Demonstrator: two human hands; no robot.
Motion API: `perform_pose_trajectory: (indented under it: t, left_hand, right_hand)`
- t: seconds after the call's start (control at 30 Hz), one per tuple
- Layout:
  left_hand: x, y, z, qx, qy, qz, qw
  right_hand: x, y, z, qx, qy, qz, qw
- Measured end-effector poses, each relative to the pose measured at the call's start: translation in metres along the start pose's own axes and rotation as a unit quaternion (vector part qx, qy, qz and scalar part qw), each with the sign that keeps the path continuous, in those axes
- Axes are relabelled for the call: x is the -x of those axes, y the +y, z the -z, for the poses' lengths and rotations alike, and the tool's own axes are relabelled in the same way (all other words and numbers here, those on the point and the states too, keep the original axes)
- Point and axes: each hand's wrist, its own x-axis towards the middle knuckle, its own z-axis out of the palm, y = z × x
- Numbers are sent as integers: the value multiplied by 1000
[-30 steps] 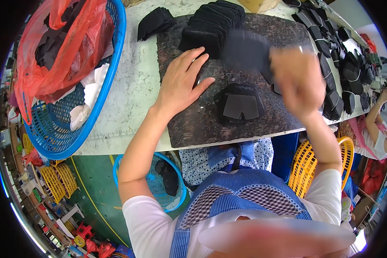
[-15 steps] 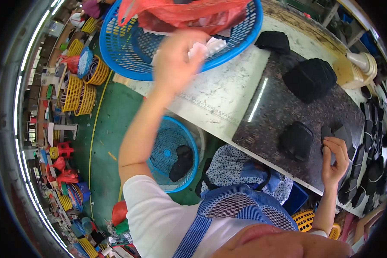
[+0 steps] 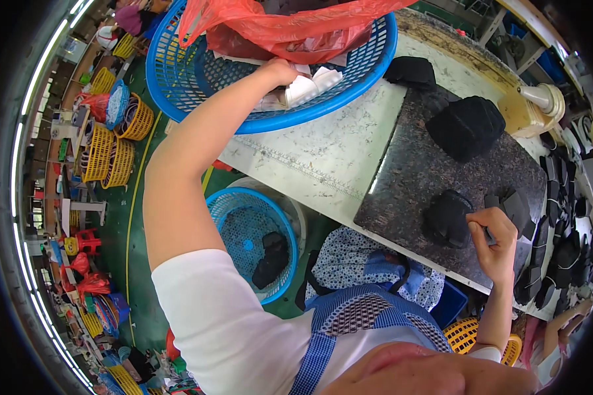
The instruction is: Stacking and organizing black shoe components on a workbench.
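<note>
My left hand (image 3: 282,71) reaches into a large blue plastic basket (image 3: 270,124), against white folded pieces (image 3: 310,89); its fingertips are largely hidden. A red plastic bag (image 3: 290,36) fills the back of that basket. Over the dark speckled slab (image 3: 395,191), my right hand (image 3: 496,238) is closed, fingers curled together at the right edge of a rounded black stack (image 3: 448,218), which looks like fabric. Anything in its fingers is too small to make out. Just behind this hand lie flat black pieces (image 3: 515,205).
A bigger black stack (image 3: 466,128) and another black bundle (image 3: 410,71) sit farther back. Bundled black strips (image 3: 548,250) line the right edge. A cream machine part (image 3: 540,108) stands at the back right. Below the table edge is a blue basket (image 3: 244,224) with black pieces.
My left hand has gone deeper into the basket, its forearm swinging up and left. My right hand has drawn left from the flat black pieces to the rounded stack, its fingers curling.
</note>
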Motion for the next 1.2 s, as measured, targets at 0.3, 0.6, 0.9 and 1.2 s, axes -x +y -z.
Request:
perform_pose_trajectory:
  t: [0.3,0.6,0.9,1.2]
  left_hand:
    - [33,-36,87,297,-193,15,935]
    - [152,9,133,359,-46,-120,924]
    - [183,153,38,370,-58,-292,880]
    - [173,178,-22,529,-126,-288,788]
  right_hand:
    - [3,5,3,-5,-4,-16,1000]
    - [-26,5,-3,-54,-27,38,997]
    - [-110,-29,-42,-246,28,61,967]
    - [-131,13,-41,-370,87,-36,924]
